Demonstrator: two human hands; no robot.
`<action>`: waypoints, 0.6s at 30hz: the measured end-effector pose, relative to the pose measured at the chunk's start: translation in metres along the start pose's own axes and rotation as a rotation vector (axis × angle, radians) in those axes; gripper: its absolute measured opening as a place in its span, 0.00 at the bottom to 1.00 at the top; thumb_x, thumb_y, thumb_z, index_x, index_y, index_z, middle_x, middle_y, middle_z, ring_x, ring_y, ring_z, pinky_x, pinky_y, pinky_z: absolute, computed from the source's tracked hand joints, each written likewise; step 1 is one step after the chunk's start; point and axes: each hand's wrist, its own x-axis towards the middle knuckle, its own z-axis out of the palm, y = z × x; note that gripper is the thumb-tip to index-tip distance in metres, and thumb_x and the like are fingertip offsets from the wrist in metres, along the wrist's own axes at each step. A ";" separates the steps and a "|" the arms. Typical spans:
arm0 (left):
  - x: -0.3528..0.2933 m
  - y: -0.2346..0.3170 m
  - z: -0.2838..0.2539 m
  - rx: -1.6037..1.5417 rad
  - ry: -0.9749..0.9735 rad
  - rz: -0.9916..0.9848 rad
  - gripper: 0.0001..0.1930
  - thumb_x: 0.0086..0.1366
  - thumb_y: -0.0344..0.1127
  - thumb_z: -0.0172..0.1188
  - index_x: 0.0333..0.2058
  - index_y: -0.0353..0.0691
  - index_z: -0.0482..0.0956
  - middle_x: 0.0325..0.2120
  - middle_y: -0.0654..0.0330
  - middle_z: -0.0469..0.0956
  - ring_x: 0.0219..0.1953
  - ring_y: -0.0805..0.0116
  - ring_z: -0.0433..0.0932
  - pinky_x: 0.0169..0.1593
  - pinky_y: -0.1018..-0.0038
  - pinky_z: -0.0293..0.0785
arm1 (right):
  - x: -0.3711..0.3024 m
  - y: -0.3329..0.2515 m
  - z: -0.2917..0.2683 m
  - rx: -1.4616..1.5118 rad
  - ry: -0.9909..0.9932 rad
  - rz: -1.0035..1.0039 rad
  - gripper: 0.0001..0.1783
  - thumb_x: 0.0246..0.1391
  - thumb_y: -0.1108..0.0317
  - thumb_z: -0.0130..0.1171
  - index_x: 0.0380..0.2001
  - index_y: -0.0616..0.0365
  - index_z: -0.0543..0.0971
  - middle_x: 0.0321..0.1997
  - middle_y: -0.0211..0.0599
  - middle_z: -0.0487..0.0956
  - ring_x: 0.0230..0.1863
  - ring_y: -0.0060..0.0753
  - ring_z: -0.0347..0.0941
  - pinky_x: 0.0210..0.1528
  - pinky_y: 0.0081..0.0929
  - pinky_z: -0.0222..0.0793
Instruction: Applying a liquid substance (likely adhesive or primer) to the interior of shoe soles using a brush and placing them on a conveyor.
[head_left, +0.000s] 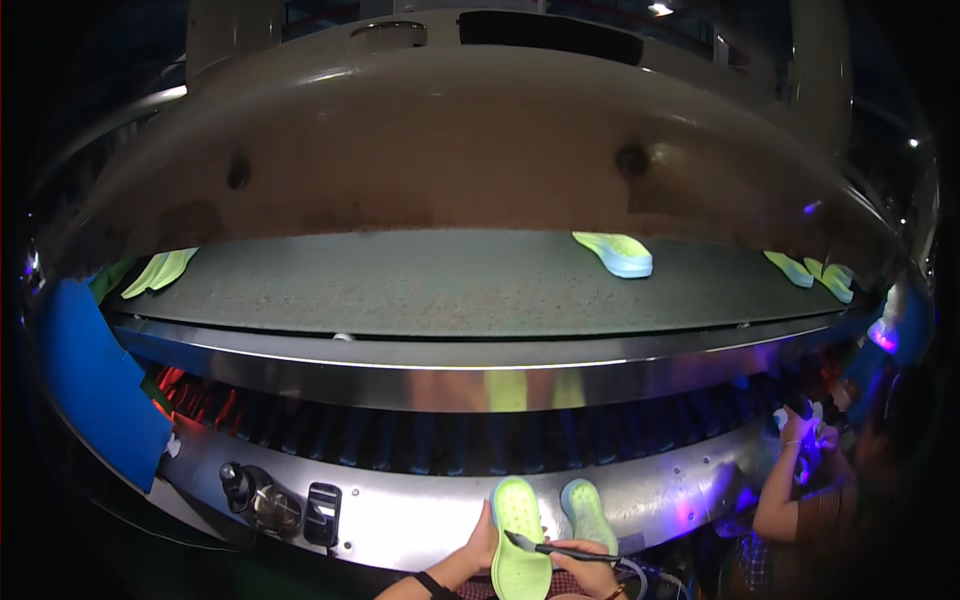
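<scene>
Near the lower edge, my left hand (481, 544) is closed on a yellow-green shoe sole (518, 508), gripping it along its left side. The sole is tilted up, with its dotted inner face showing. From the right, my right hand (594, 573) grips a dark-handled brush (562, 551). The brush's dark bristles lie against the middle of the sole. Just beyond my right hand, a second yellow-green sole (587, 508) leans on the metal ledge; its lower end is partly hidden.
A grey conveyor belt (400, 290) carries several soles, including a yellow-and-pale-blue one (626, 262). Below it runs a roller track (380, 440). On the ledge (410, 510) are a dark bottle-like fitting (262, 497) and a black switch (322, 514). A co-worker's arm (782, 490) is at right.
</scene>
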 end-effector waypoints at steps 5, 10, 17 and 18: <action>0.024 -0.012 -0.062 0.056 0.102 0.127 0.47 0.50 0.75 0.28 0.58 0.43 0.53 0.55 0.42 0.58 0.56 0.45 0.59 0.58 0.52 0.53 | 0.004 0.038 0.010 0.147 0.069 0.167 0.11 0.47 0.77 0.56 0.36 0.66 0.76 0.36 0.38 0.77 0.38 0.25 0.72 0.43 0.20 0.69; 0.020 -0.002 -0.057 0.006 -0.038 0.026 0.48 0.49 0.76 0.28 0.60 0.45 0.46 0.58 0.44 0.50 0.60 0.48 0.52 0.60 0.53 0.47 | 0.015 0.049 0.011 0.196 0.111 0.209 0.11 0.48 0.76 0.55 0.37 0.66 0.76 0.37 0.38 0.77 0.38 0.26 0.72 0.42 0.20 0.69; 0.033 0.005 -0.059 -0.011 0.004 -0.045 0.49 0.48 0.77 0.26 0.61 0.45 0.46 0.57 0.43 0.53 0.59 0.46 0.52 0.60 0.52 0.47 | 0.021 0.059 0.013 0.236 0.145 0.221 0.11 0.50 0.75 0.53 0.38 0.66 0.75 0.38 0.39 0.76 0.38 0.28 0.72 0.41 0.21 0.69; 0.030 0.005 -0.054 -0.009 0.002 -0.054 0.49 0.48 0.77 0.26 0.61 0.45 0.46 0.57 0.43 0.53 0.59 0.46 0.52 0.60 0.52 0.47 | 0.021 0.060 0.013 0.241 0.151 0.221 0.11 0.50 0.75 0.53 0.38 0.66 0.75 0.38 0.39 0.76 0.38 0.28 0.72 0.41 0.21 0.69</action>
